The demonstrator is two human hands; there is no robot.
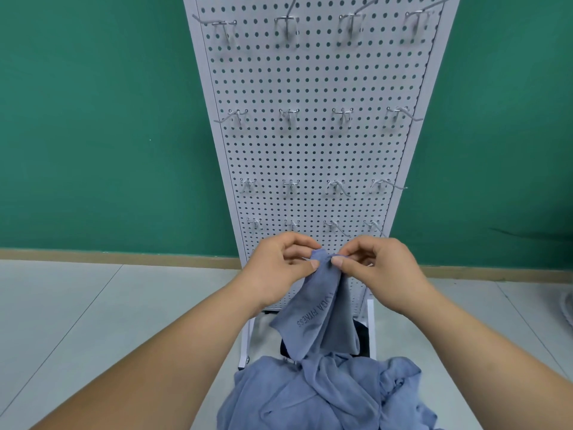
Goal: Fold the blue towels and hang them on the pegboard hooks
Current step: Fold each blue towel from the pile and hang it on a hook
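Your left hand and right hand meet just below frame centre. Between them they pinch the top edge of a thin blue cloth towel. The towel sits right at the grip: its bunched upper hem is caught between both thumbs and forefingers, and the rest hangs down toward 6 o'clock in a loose, narrow drape. Neither grip is spread. On each hand the thumb is pressed against the forefinger with cloth between, and the other fingers are curled in behind. The two pinches sit side by side, nearly touching.

Tone-on-tone lettering runs along the hanging panel, tilted and upside down from where you stand. "FITNESS" reads clearly. The word before it runs into a fold and looks like "YOGA", though its first letter is partly lost.

The towel's lower end reaches a rumpled heap of blue cloth towels at 6 o'clock, and what that heap rests on cannot be told.

At 12 o'clock stands a white perforated metal pegboard on a white frame, directly behind your hands. It carries rows of silver wire hooks, four to a row, all bare. Behind it is a green wall, with a tan skirting board at its foot. A pale tiled floor spreads out at 9 and 3 o'clock.
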